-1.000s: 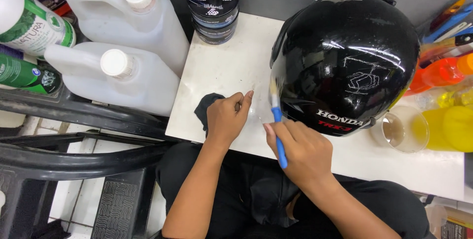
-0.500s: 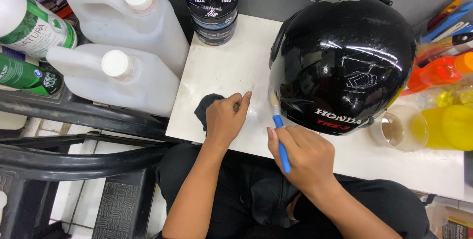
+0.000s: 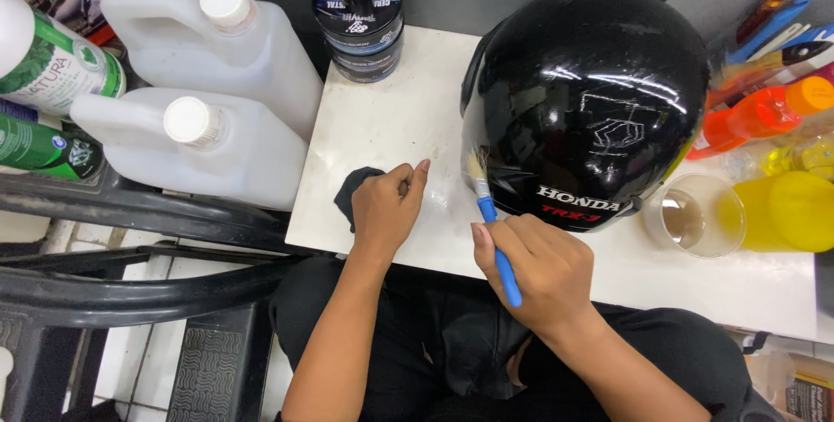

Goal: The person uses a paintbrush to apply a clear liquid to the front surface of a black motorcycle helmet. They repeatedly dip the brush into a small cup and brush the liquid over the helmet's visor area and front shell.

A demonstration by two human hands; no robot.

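Note:
A glossy black motorcycle helmet (image 3: pixel 591 100) stands on a white tabletop (image 3: pixel 391 118). My right hand (image 3: pixel 539 270) grips a small brush with a blue handle (image 3: pixel 497 244); its pale bristles touch the helmet's lower left side. My left hand (image 3: pixel 387 209) rests on the tabletop left of the brush, fingers curled over a small dark cloth (image 3: pixel 352 192) that shows at its left side.
Two white plastic jugs (image 3: pixel 217 92) stand at the left, with green-labelled bottles beside them. A dark round tin (image 3: pixel 358 26) sits at the back. At the right are a clear cup (image 3: pixel 695 213), a yellow container (image 3: pixel 790 209) and an orange bottle (image 3: pixel 751 118). Black bars (image 3: pixel 130 274) run lower left.
My right hand and the brush have shifted slightly along the helmet's lower left side. My left hand stays on the cloth.

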